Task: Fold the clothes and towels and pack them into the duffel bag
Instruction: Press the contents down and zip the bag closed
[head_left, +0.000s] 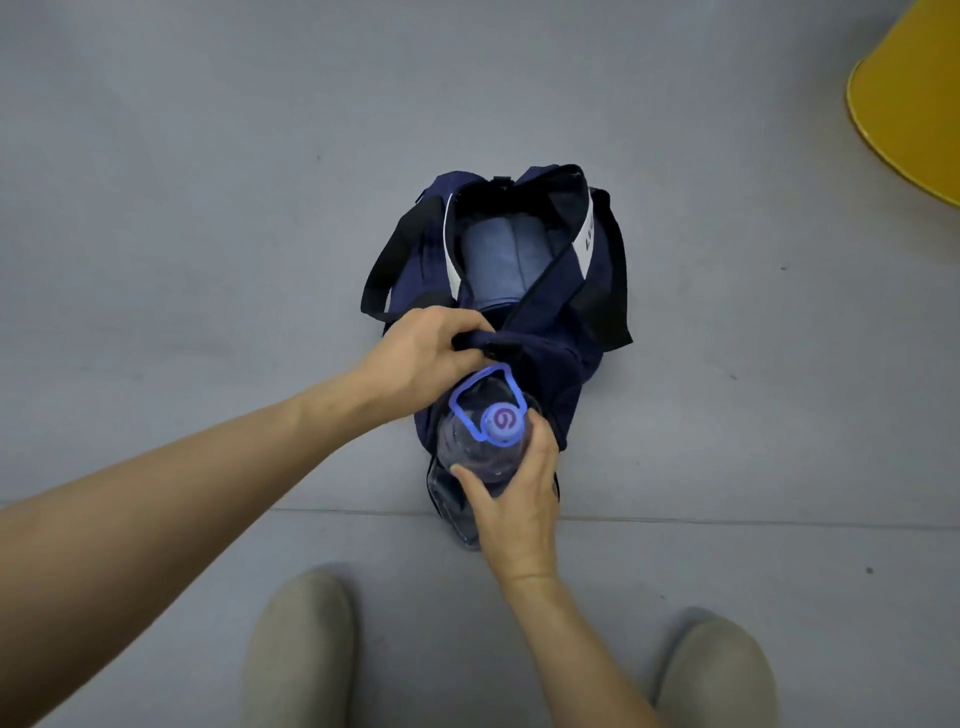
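Observation:
A navy duffel bag (550, 306) with black straps lies open on the grey floor. Folded blue denim (493, 254) shows inside its main opening. My left hand (421, 353) grips the fabric edge at the bag's near end. My right hand (511, 499) holds a clear plastic water bottle (480, 441) with a blue cap and blue carry loop. The bottle stands upright at the bag's near end, its lower part inside a mesh end pocket (447, 493).
A yellow rounded object (914, 98) stands at the far right. My two feet in pale shoes (301, 649) are at the bottom of the view. A floor seam (727, 522) runs across below the bag.

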